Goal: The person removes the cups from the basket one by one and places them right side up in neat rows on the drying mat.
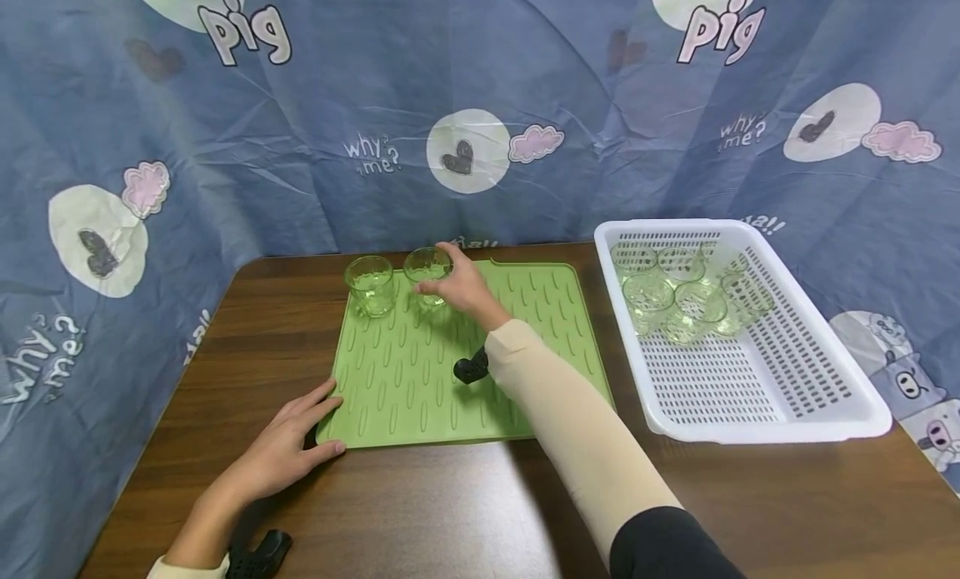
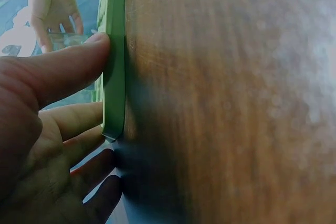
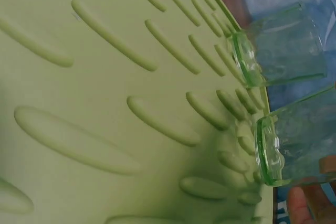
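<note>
The right hand (image 1: 461, 287) grasps a green glass (image 1: 428, 272) on the mat (image 1: 420, 379) — the left hand (image 1: 288, 446), fingers relaxed, touches the mat's corner.

My head camera looks down on the whole table (image 1: 420, 512). My wrist cameras sit very near the green mat (image 1: 397, 379); all three views share it.

Clear green glass (image 1: 428, 272) stands inverted at the far edge of the ridged green mat (image 1: 390, 379). Right hand (image 1: 461, 286) grips it; left hand (image 1: 288, 446) presses the mat's near corner.
</note>
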A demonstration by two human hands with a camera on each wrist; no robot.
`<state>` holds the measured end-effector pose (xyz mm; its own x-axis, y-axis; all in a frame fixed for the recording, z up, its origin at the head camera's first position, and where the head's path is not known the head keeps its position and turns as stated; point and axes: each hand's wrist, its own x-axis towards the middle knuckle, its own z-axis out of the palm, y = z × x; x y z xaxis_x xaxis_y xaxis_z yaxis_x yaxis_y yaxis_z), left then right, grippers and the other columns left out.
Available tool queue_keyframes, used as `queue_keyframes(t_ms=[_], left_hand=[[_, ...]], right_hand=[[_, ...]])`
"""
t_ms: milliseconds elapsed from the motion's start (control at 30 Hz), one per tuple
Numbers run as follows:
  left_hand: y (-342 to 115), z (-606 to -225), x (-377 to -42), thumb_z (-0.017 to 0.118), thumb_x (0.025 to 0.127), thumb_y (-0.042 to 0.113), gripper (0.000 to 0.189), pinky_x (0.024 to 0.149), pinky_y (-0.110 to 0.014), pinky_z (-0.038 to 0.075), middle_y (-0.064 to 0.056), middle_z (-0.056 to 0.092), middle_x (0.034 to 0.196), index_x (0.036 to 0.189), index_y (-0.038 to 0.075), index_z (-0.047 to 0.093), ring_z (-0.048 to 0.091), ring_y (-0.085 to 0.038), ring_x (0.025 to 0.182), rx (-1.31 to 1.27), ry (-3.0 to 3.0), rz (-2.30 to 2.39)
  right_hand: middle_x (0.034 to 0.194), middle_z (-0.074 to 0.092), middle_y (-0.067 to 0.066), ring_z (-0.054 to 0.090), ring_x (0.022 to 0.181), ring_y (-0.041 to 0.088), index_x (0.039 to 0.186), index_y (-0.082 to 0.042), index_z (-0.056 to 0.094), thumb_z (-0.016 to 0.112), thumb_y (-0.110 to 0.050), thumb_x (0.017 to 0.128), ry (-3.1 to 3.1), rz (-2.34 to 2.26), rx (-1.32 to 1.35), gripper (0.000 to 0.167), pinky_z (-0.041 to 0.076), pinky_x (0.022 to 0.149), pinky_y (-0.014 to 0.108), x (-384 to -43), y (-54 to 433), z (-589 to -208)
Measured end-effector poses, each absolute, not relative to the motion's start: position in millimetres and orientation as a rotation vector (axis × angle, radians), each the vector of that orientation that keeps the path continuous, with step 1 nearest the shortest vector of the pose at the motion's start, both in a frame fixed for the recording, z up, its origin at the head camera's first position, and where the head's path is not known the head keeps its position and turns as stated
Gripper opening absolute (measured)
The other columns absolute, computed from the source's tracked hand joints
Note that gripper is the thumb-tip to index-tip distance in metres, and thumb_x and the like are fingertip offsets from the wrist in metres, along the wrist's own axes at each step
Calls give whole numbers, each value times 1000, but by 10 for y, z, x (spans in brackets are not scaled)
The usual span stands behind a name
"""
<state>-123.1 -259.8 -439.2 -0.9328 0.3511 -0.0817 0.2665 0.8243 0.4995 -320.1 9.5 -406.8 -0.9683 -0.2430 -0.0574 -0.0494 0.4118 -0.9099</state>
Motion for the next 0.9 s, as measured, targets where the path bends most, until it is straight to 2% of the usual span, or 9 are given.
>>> queue_keyframes(t_ms=[167,600,900], left_hand=[[-2592,-4391,-1236,71,91,36,69,102,-69,35,-21,30,161,146,1,47,30,-49,141,488,2838,738],[-2594,-4385,-1234,71,91,35,69,103,-69,35,-23,31,160,146,1,47,31,-49,140,498,2847,731],[-2602,-4384,-1223,70,91,37,69,102,-69,35,-22,30,160,146,1,47,30,-49,141,484,2836,730]], right_hand=[[161,35,5,65,111,30,157,-25,29,80,-25,84,2466,-1578,-241,89,44,110,48,-3176,72,-4087],[160,36,5,56,129,32,158,-24,27,79,-23,85,2451,-1593,-236,90,40,114,49,-3194,48,-4146],[163,31,4,46,139,33,156,-27,31,82,-26,83,2443,-1613,-197,89,40,114,50,-3206,31,-4165]])
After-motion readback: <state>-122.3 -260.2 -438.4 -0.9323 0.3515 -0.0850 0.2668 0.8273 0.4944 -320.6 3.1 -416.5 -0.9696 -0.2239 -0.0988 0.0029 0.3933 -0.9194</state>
